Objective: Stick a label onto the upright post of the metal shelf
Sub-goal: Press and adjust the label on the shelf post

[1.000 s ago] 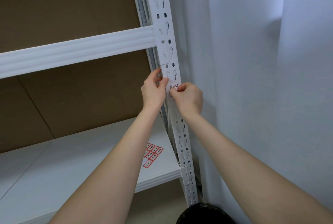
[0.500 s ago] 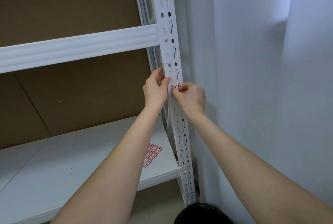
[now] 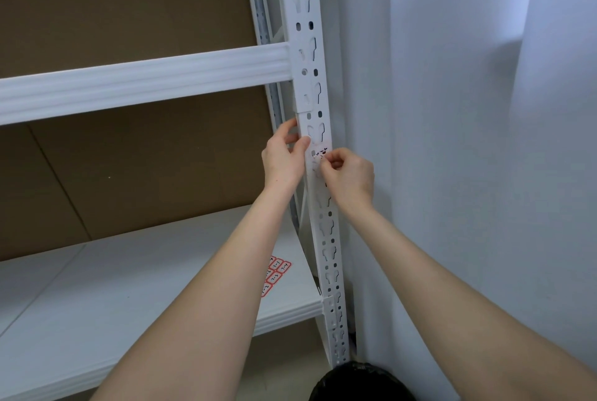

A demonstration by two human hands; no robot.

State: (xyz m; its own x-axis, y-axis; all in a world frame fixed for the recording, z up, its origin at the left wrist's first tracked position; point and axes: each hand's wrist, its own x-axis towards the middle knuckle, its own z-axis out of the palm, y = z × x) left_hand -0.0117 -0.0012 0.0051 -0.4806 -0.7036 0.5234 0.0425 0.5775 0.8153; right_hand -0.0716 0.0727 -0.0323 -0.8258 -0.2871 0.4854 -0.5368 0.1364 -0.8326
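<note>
A white perforated upright post (image 3: 306, 45) of the metal shelf runs top to bottom through the middle of the view. A small white label (image 3: 320, 154) with black handwriting lies against the post's front face, just below the upper crossbeam. My right hand (image 3: 350, 176) pinches the label's lower right edge with fingertips pressed to the post. My left hand (image 3: 283, 158) grips the post's left edge, thumb on the front face beside the label. The lower part of the label is hidden by my right fingers.
A sheet of red-bordered labels (image 3: 274, 273) lies on the white shelf board (image 3: 97, 297), partly behind my left forearm. A white crossbeam (image 3: 145, 81) spans left. Brown cardboard (image 3: 129, 158) backs the shelf. A white wall (image 3: 452, 142) is close on the right; a black bag (image 3: 358, 384) sits below.
Both hands stay at the same spot on the post. My right fingers have shifted slightly on the label; the view moved a little.
</note>
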